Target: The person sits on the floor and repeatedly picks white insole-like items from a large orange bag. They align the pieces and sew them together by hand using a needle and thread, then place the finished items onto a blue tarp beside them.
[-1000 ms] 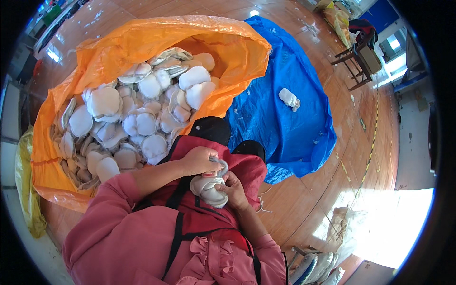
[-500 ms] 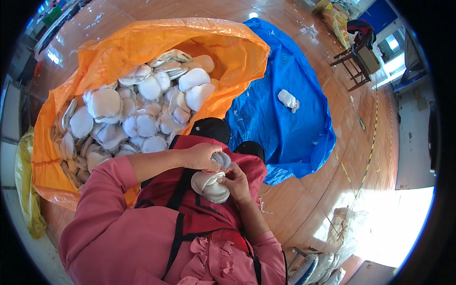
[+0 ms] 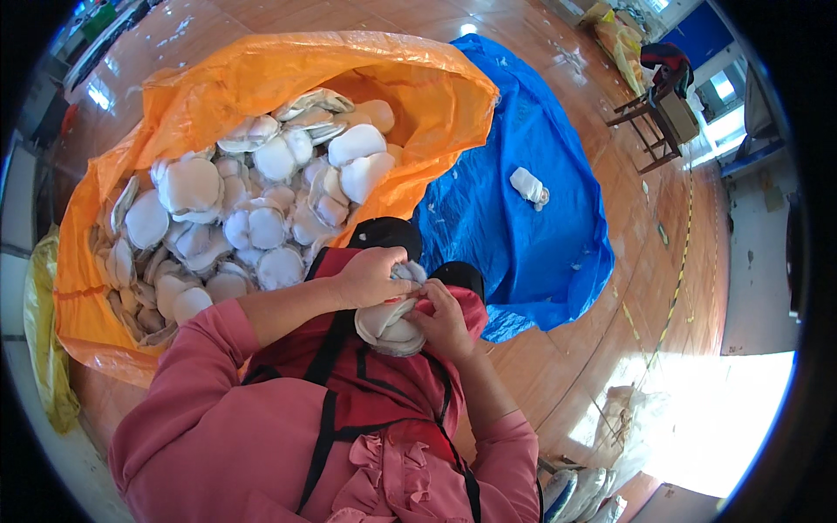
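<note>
At my far left a yellow bag (image 3: 48, 340) slumps beside the orange bag (image 3: 91, 253). The orange bag gapes wide, heaped with white pads (image 3: 192, 187). They lie loose, overlapping, some flat and some on edge, from its left edge across to near its right edge, with bare orange showing at the far right corner. Judging by that heap, most of the handling is left to do.

Over my lap, on the red apron (image 3: 379, 388), my left hand (image 3: 370, 281) is bent around the upper end of a small stack (image 3: 388, 329) of pads, close to a grey fluffy tuft (image 3: 410, 272). The stack sits just off the orange bag's near right edge. My right hand (image 3: 443, 321) pinches the stack's right side, fingertips narrow and close to the left ones. Exactly what the fingertips grip between them I cannot tell. I take this stack as partly done, since both hands are on it.

To the right spreads the blue sheet (image 3: 558, 253). One white bundle (image 3: 527, 185) lies on it, about midway between its far and near edges. I would count that one as done; I see no second bundle there.
</note>
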`<action>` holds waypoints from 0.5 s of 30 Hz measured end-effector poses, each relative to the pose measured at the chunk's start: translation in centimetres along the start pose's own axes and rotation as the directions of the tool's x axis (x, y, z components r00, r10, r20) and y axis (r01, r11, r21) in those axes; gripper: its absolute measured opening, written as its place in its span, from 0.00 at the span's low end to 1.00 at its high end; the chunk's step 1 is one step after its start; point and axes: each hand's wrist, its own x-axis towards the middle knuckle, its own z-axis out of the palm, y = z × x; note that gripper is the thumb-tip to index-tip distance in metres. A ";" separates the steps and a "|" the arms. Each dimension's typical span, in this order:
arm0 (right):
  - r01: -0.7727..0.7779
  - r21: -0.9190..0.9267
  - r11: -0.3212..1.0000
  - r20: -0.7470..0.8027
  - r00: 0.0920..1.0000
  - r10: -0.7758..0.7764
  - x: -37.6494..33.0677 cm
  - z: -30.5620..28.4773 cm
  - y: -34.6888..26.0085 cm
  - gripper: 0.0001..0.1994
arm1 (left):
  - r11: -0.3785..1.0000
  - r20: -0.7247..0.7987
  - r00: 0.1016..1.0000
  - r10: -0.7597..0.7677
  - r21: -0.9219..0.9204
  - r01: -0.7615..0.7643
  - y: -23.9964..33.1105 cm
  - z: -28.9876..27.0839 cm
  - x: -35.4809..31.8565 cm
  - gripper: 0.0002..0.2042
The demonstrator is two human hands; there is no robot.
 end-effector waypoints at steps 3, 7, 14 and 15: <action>0.025 -0.037 0.999 0.064 0.998 -0.023 0.9 -0.6 -0.1 0.16 | 1.000 -0.032 0.999 0.009 0.013 -0.009 0.1 -0.1 0.1 0.19; 0.052 0.007 0.999 0.103 0.993 -0.053 1.0 -0.3 0.9 0.15 | 0.996 -0.062 0.994 -0.085 -0.014 0.084 -1.0 0.5 0.3 0.19; 0.186 -0.117 0.975 -0.030 0.981 -0.191 0.7 1.1 1.9 0.11 | 0.819 0.104 0.862 -0.495 -0.276 0.503 -3.0 1.2 0.9 0.18; 0.197 -0.095 0.976 -0.024 0.979 -0.200 0.6 1.0 2.1 0.11 | 0.866 0.039 0.887 -0.459 -0.205 0.457 -2.5 1.3 1.1 0.18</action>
